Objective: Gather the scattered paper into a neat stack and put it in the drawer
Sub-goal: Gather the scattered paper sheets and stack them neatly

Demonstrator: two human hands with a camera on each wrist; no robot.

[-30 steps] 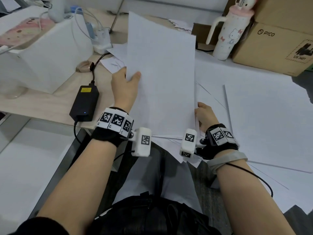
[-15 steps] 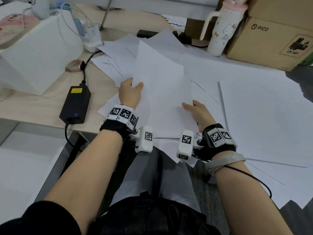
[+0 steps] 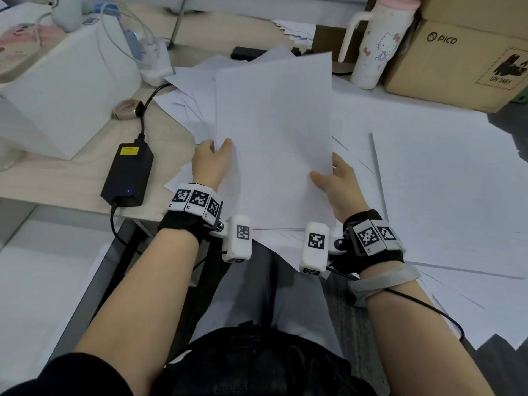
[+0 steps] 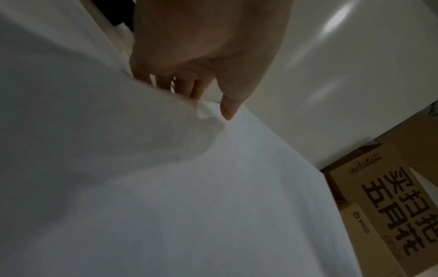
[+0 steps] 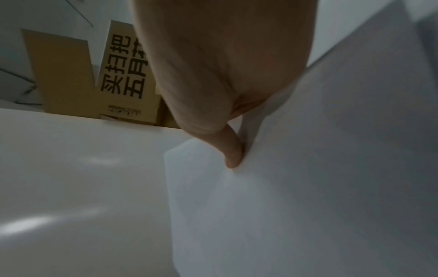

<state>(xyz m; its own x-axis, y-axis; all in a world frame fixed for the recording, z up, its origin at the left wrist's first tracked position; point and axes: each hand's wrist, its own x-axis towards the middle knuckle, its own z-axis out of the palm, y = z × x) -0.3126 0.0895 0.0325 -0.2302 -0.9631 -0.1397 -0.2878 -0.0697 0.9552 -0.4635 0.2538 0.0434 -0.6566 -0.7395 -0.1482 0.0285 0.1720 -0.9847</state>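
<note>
A bundle of white paper sheets (image 3: 274, 144) is held tilted up above the desk in front of me. My left hand (image 3: 213, 155) pinches its left edge, thumb on top and fingers behind. My right hand (image 3: 331, 175) pinches the right edge, thumb on the front. The left wrist view shows the left hand's thumb (image 4: 228, 110) on the paper (image 4: 189, 187). The right wrist view shows the right thumb (image 5: 233, 155) pressed on the sheet (image 5: 308, 187). More loose sheets (image 3: 445, 190) lie scattered over the desk to the right and behind the bundle. No drawer is in view.
A black power adapter (image 3: 128, 172) with its cable lies on the desk (image 3: 71, 178) to the left. A white box (image 3: 65, 92) stands at the far left. A pink-lidded tumbler (image 3: 377, 44) and a cardboard box (image 3: 463, 61) stand at the back right.
The bundle, first raised steeply in my left hand, has been lowered and turned. My right hand has moved up from the papers near the desk edge and taken hold of its right edge.
</note>
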